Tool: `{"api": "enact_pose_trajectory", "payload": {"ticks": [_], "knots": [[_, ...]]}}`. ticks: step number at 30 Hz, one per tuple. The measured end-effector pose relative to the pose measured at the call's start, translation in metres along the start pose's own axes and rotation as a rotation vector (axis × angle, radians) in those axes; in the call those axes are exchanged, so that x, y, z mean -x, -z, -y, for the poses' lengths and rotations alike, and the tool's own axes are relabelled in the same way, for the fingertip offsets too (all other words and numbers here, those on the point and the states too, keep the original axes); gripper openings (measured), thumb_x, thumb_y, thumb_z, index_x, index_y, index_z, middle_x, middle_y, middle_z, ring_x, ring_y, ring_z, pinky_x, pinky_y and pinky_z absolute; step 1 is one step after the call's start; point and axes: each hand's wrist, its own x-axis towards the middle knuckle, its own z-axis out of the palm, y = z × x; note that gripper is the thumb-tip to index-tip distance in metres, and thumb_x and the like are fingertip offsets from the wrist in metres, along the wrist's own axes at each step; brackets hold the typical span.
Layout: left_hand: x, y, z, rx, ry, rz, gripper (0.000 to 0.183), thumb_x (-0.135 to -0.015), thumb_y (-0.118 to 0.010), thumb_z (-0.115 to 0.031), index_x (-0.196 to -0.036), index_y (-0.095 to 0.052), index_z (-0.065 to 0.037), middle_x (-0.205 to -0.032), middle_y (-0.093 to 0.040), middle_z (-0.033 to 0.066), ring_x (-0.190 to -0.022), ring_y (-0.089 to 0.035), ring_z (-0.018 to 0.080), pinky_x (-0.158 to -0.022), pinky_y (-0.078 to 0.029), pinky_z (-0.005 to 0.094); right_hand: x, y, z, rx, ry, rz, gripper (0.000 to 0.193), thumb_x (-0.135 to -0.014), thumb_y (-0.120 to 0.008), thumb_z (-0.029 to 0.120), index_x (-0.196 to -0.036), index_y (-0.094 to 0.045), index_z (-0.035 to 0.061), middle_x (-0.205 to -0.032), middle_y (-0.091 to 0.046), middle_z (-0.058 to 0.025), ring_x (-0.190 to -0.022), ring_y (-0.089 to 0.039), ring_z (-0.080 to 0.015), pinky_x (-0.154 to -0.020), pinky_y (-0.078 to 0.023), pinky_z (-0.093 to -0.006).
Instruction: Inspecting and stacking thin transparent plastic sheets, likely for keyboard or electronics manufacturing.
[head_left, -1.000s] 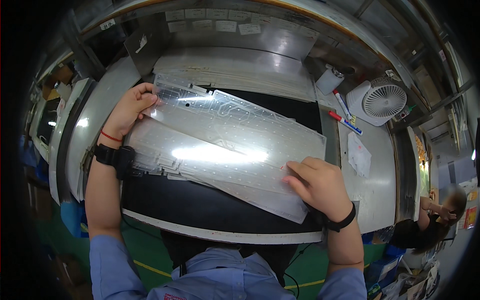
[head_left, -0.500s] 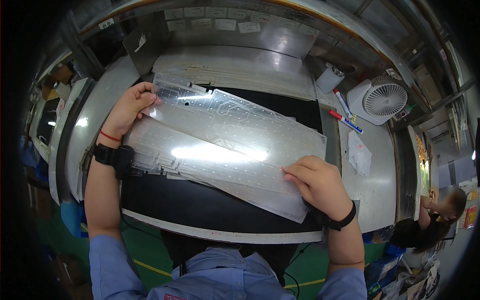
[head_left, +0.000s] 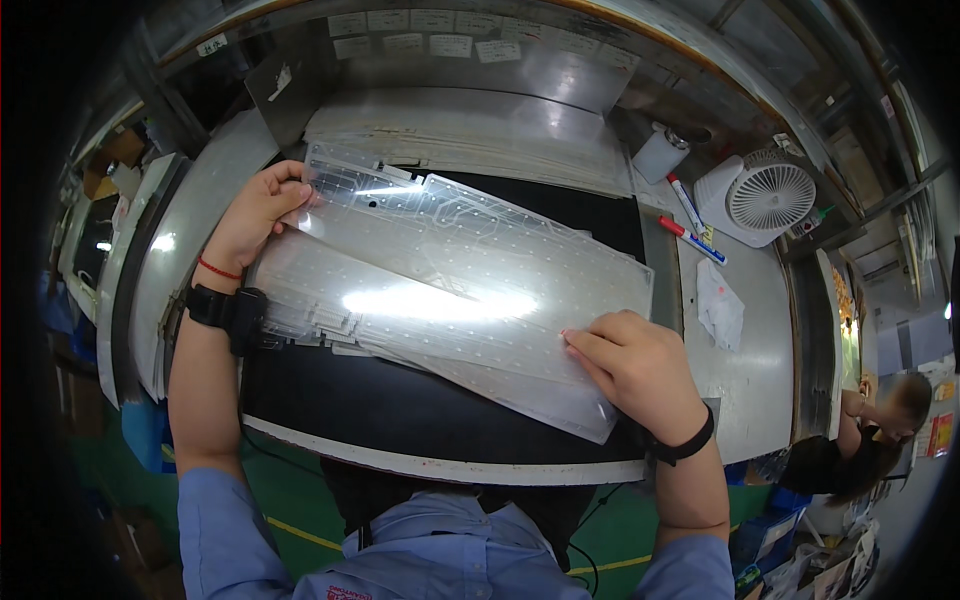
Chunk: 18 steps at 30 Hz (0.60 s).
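A clear plastic sheet (head_left: 500,225) with printed traces, rows of small dots and a notched far edge lies slantwise before me. My left hand (head_left: 268,208) pinches its left end between thumb and fingers. Closed in a pinch, my right hand (head_left: 630,360) is at the sheet's near edge, toward the right; the fingertips hide the exact grip. Beneath is a fanned pile of similar clear sheets (head_left: 480,385), with stepped ends at the left. A bright glare streak across the middle blurs where one sheet ends and another starts.
The pile rests on a black mat (head_left: 330,395) with a pale front edge. At right are a white fan (head_left: 765,195), a red-capped marker (head_left: 690,240), another marker (head_left: 686,203), a crumpled white cloth (head_left: 718,305) and a bottle (head_left: 660,155). A person (head_left: 860,435) sits far right.
Both hands stay nearly in place, and the sheet between them barely shifts. My right fingertips have moved very slightly.
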Motion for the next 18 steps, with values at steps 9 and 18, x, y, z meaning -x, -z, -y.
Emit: {"api": "enact_pose_trajectory", "payload": {"ticks": [9,18], "knots": [[0.0001,-0.0004,-0.0009,-0.002,0.013,-0.009,0.021,-0.097,-0.059,-0.014,-0.117,-0.059,-0.006,-0.093,-0.070,-0.0008,-0.061,-0.046,-0.0033,-0.051,-0.035,0.0127,0.0002,0.0000,0.0005,0.027,0.029,-0.015,0.010,-0.081,-0.072,0.015,-0.091,-0.069,0.0115,-0.076,-0.058,-0.0011,-0.069,-0.060,-0.0181,-0.054,-0.049,-0.0318],[-0.0013,0.0004,0.0020,0.025,-0.001,-0.001,0.019,-0.097,-0.058,-0.012,-0.115,-0.058,-0.005,-0.092,-0.070,0.0003,-0.059,-0.044,-0.0025,-0.050,-0.035,0.0131,0.0009,-0.0005,-0.0005,0.005,0.011,-0.009,0.012,-0.081,-0.072,0.015,-0.092,-0.069,0.0127,-0.077,-0.058,-0.0011,-0.070,-0.060,-0.0183,-0.055,-0.049,-0.0318]]}}
